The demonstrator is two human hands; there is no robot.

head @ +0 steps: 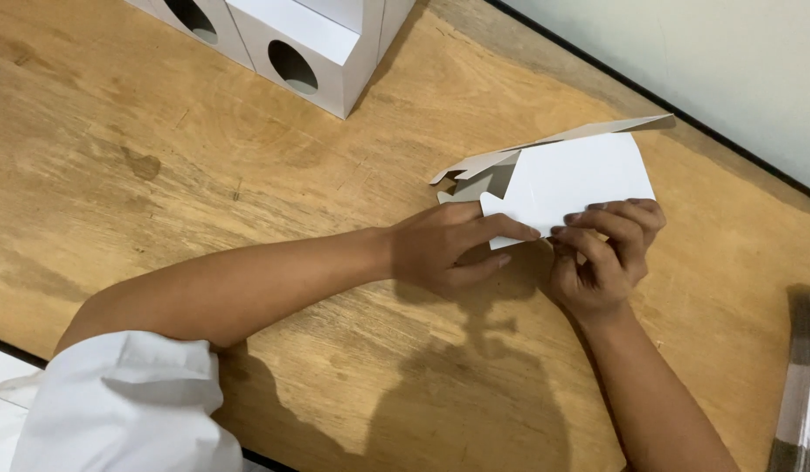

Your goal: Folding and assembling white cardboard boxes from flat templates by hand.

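Observation:
A flat white cardboard box blank (571, 175), partly folded with flaps sticking up at its left and top edges, lies on the wooden table (204, 175) right of centre. My left hand (449, 249) pinches its lower left flap with thumb and forefinger. On the lower edge of the same blank, beside the left fingertips, my right hand (602, 258) grips with curled fingers. Both forearms reach in from the bottom, the left in a short white sleeve.
Assembled white boxes with round holes (291, 44) stand at the table's top left. A dark plastic-wrapped bundle (803, 385) lies at the right edge. The table's far edge runs diagonally along a pale wall (728, 61) at top right.

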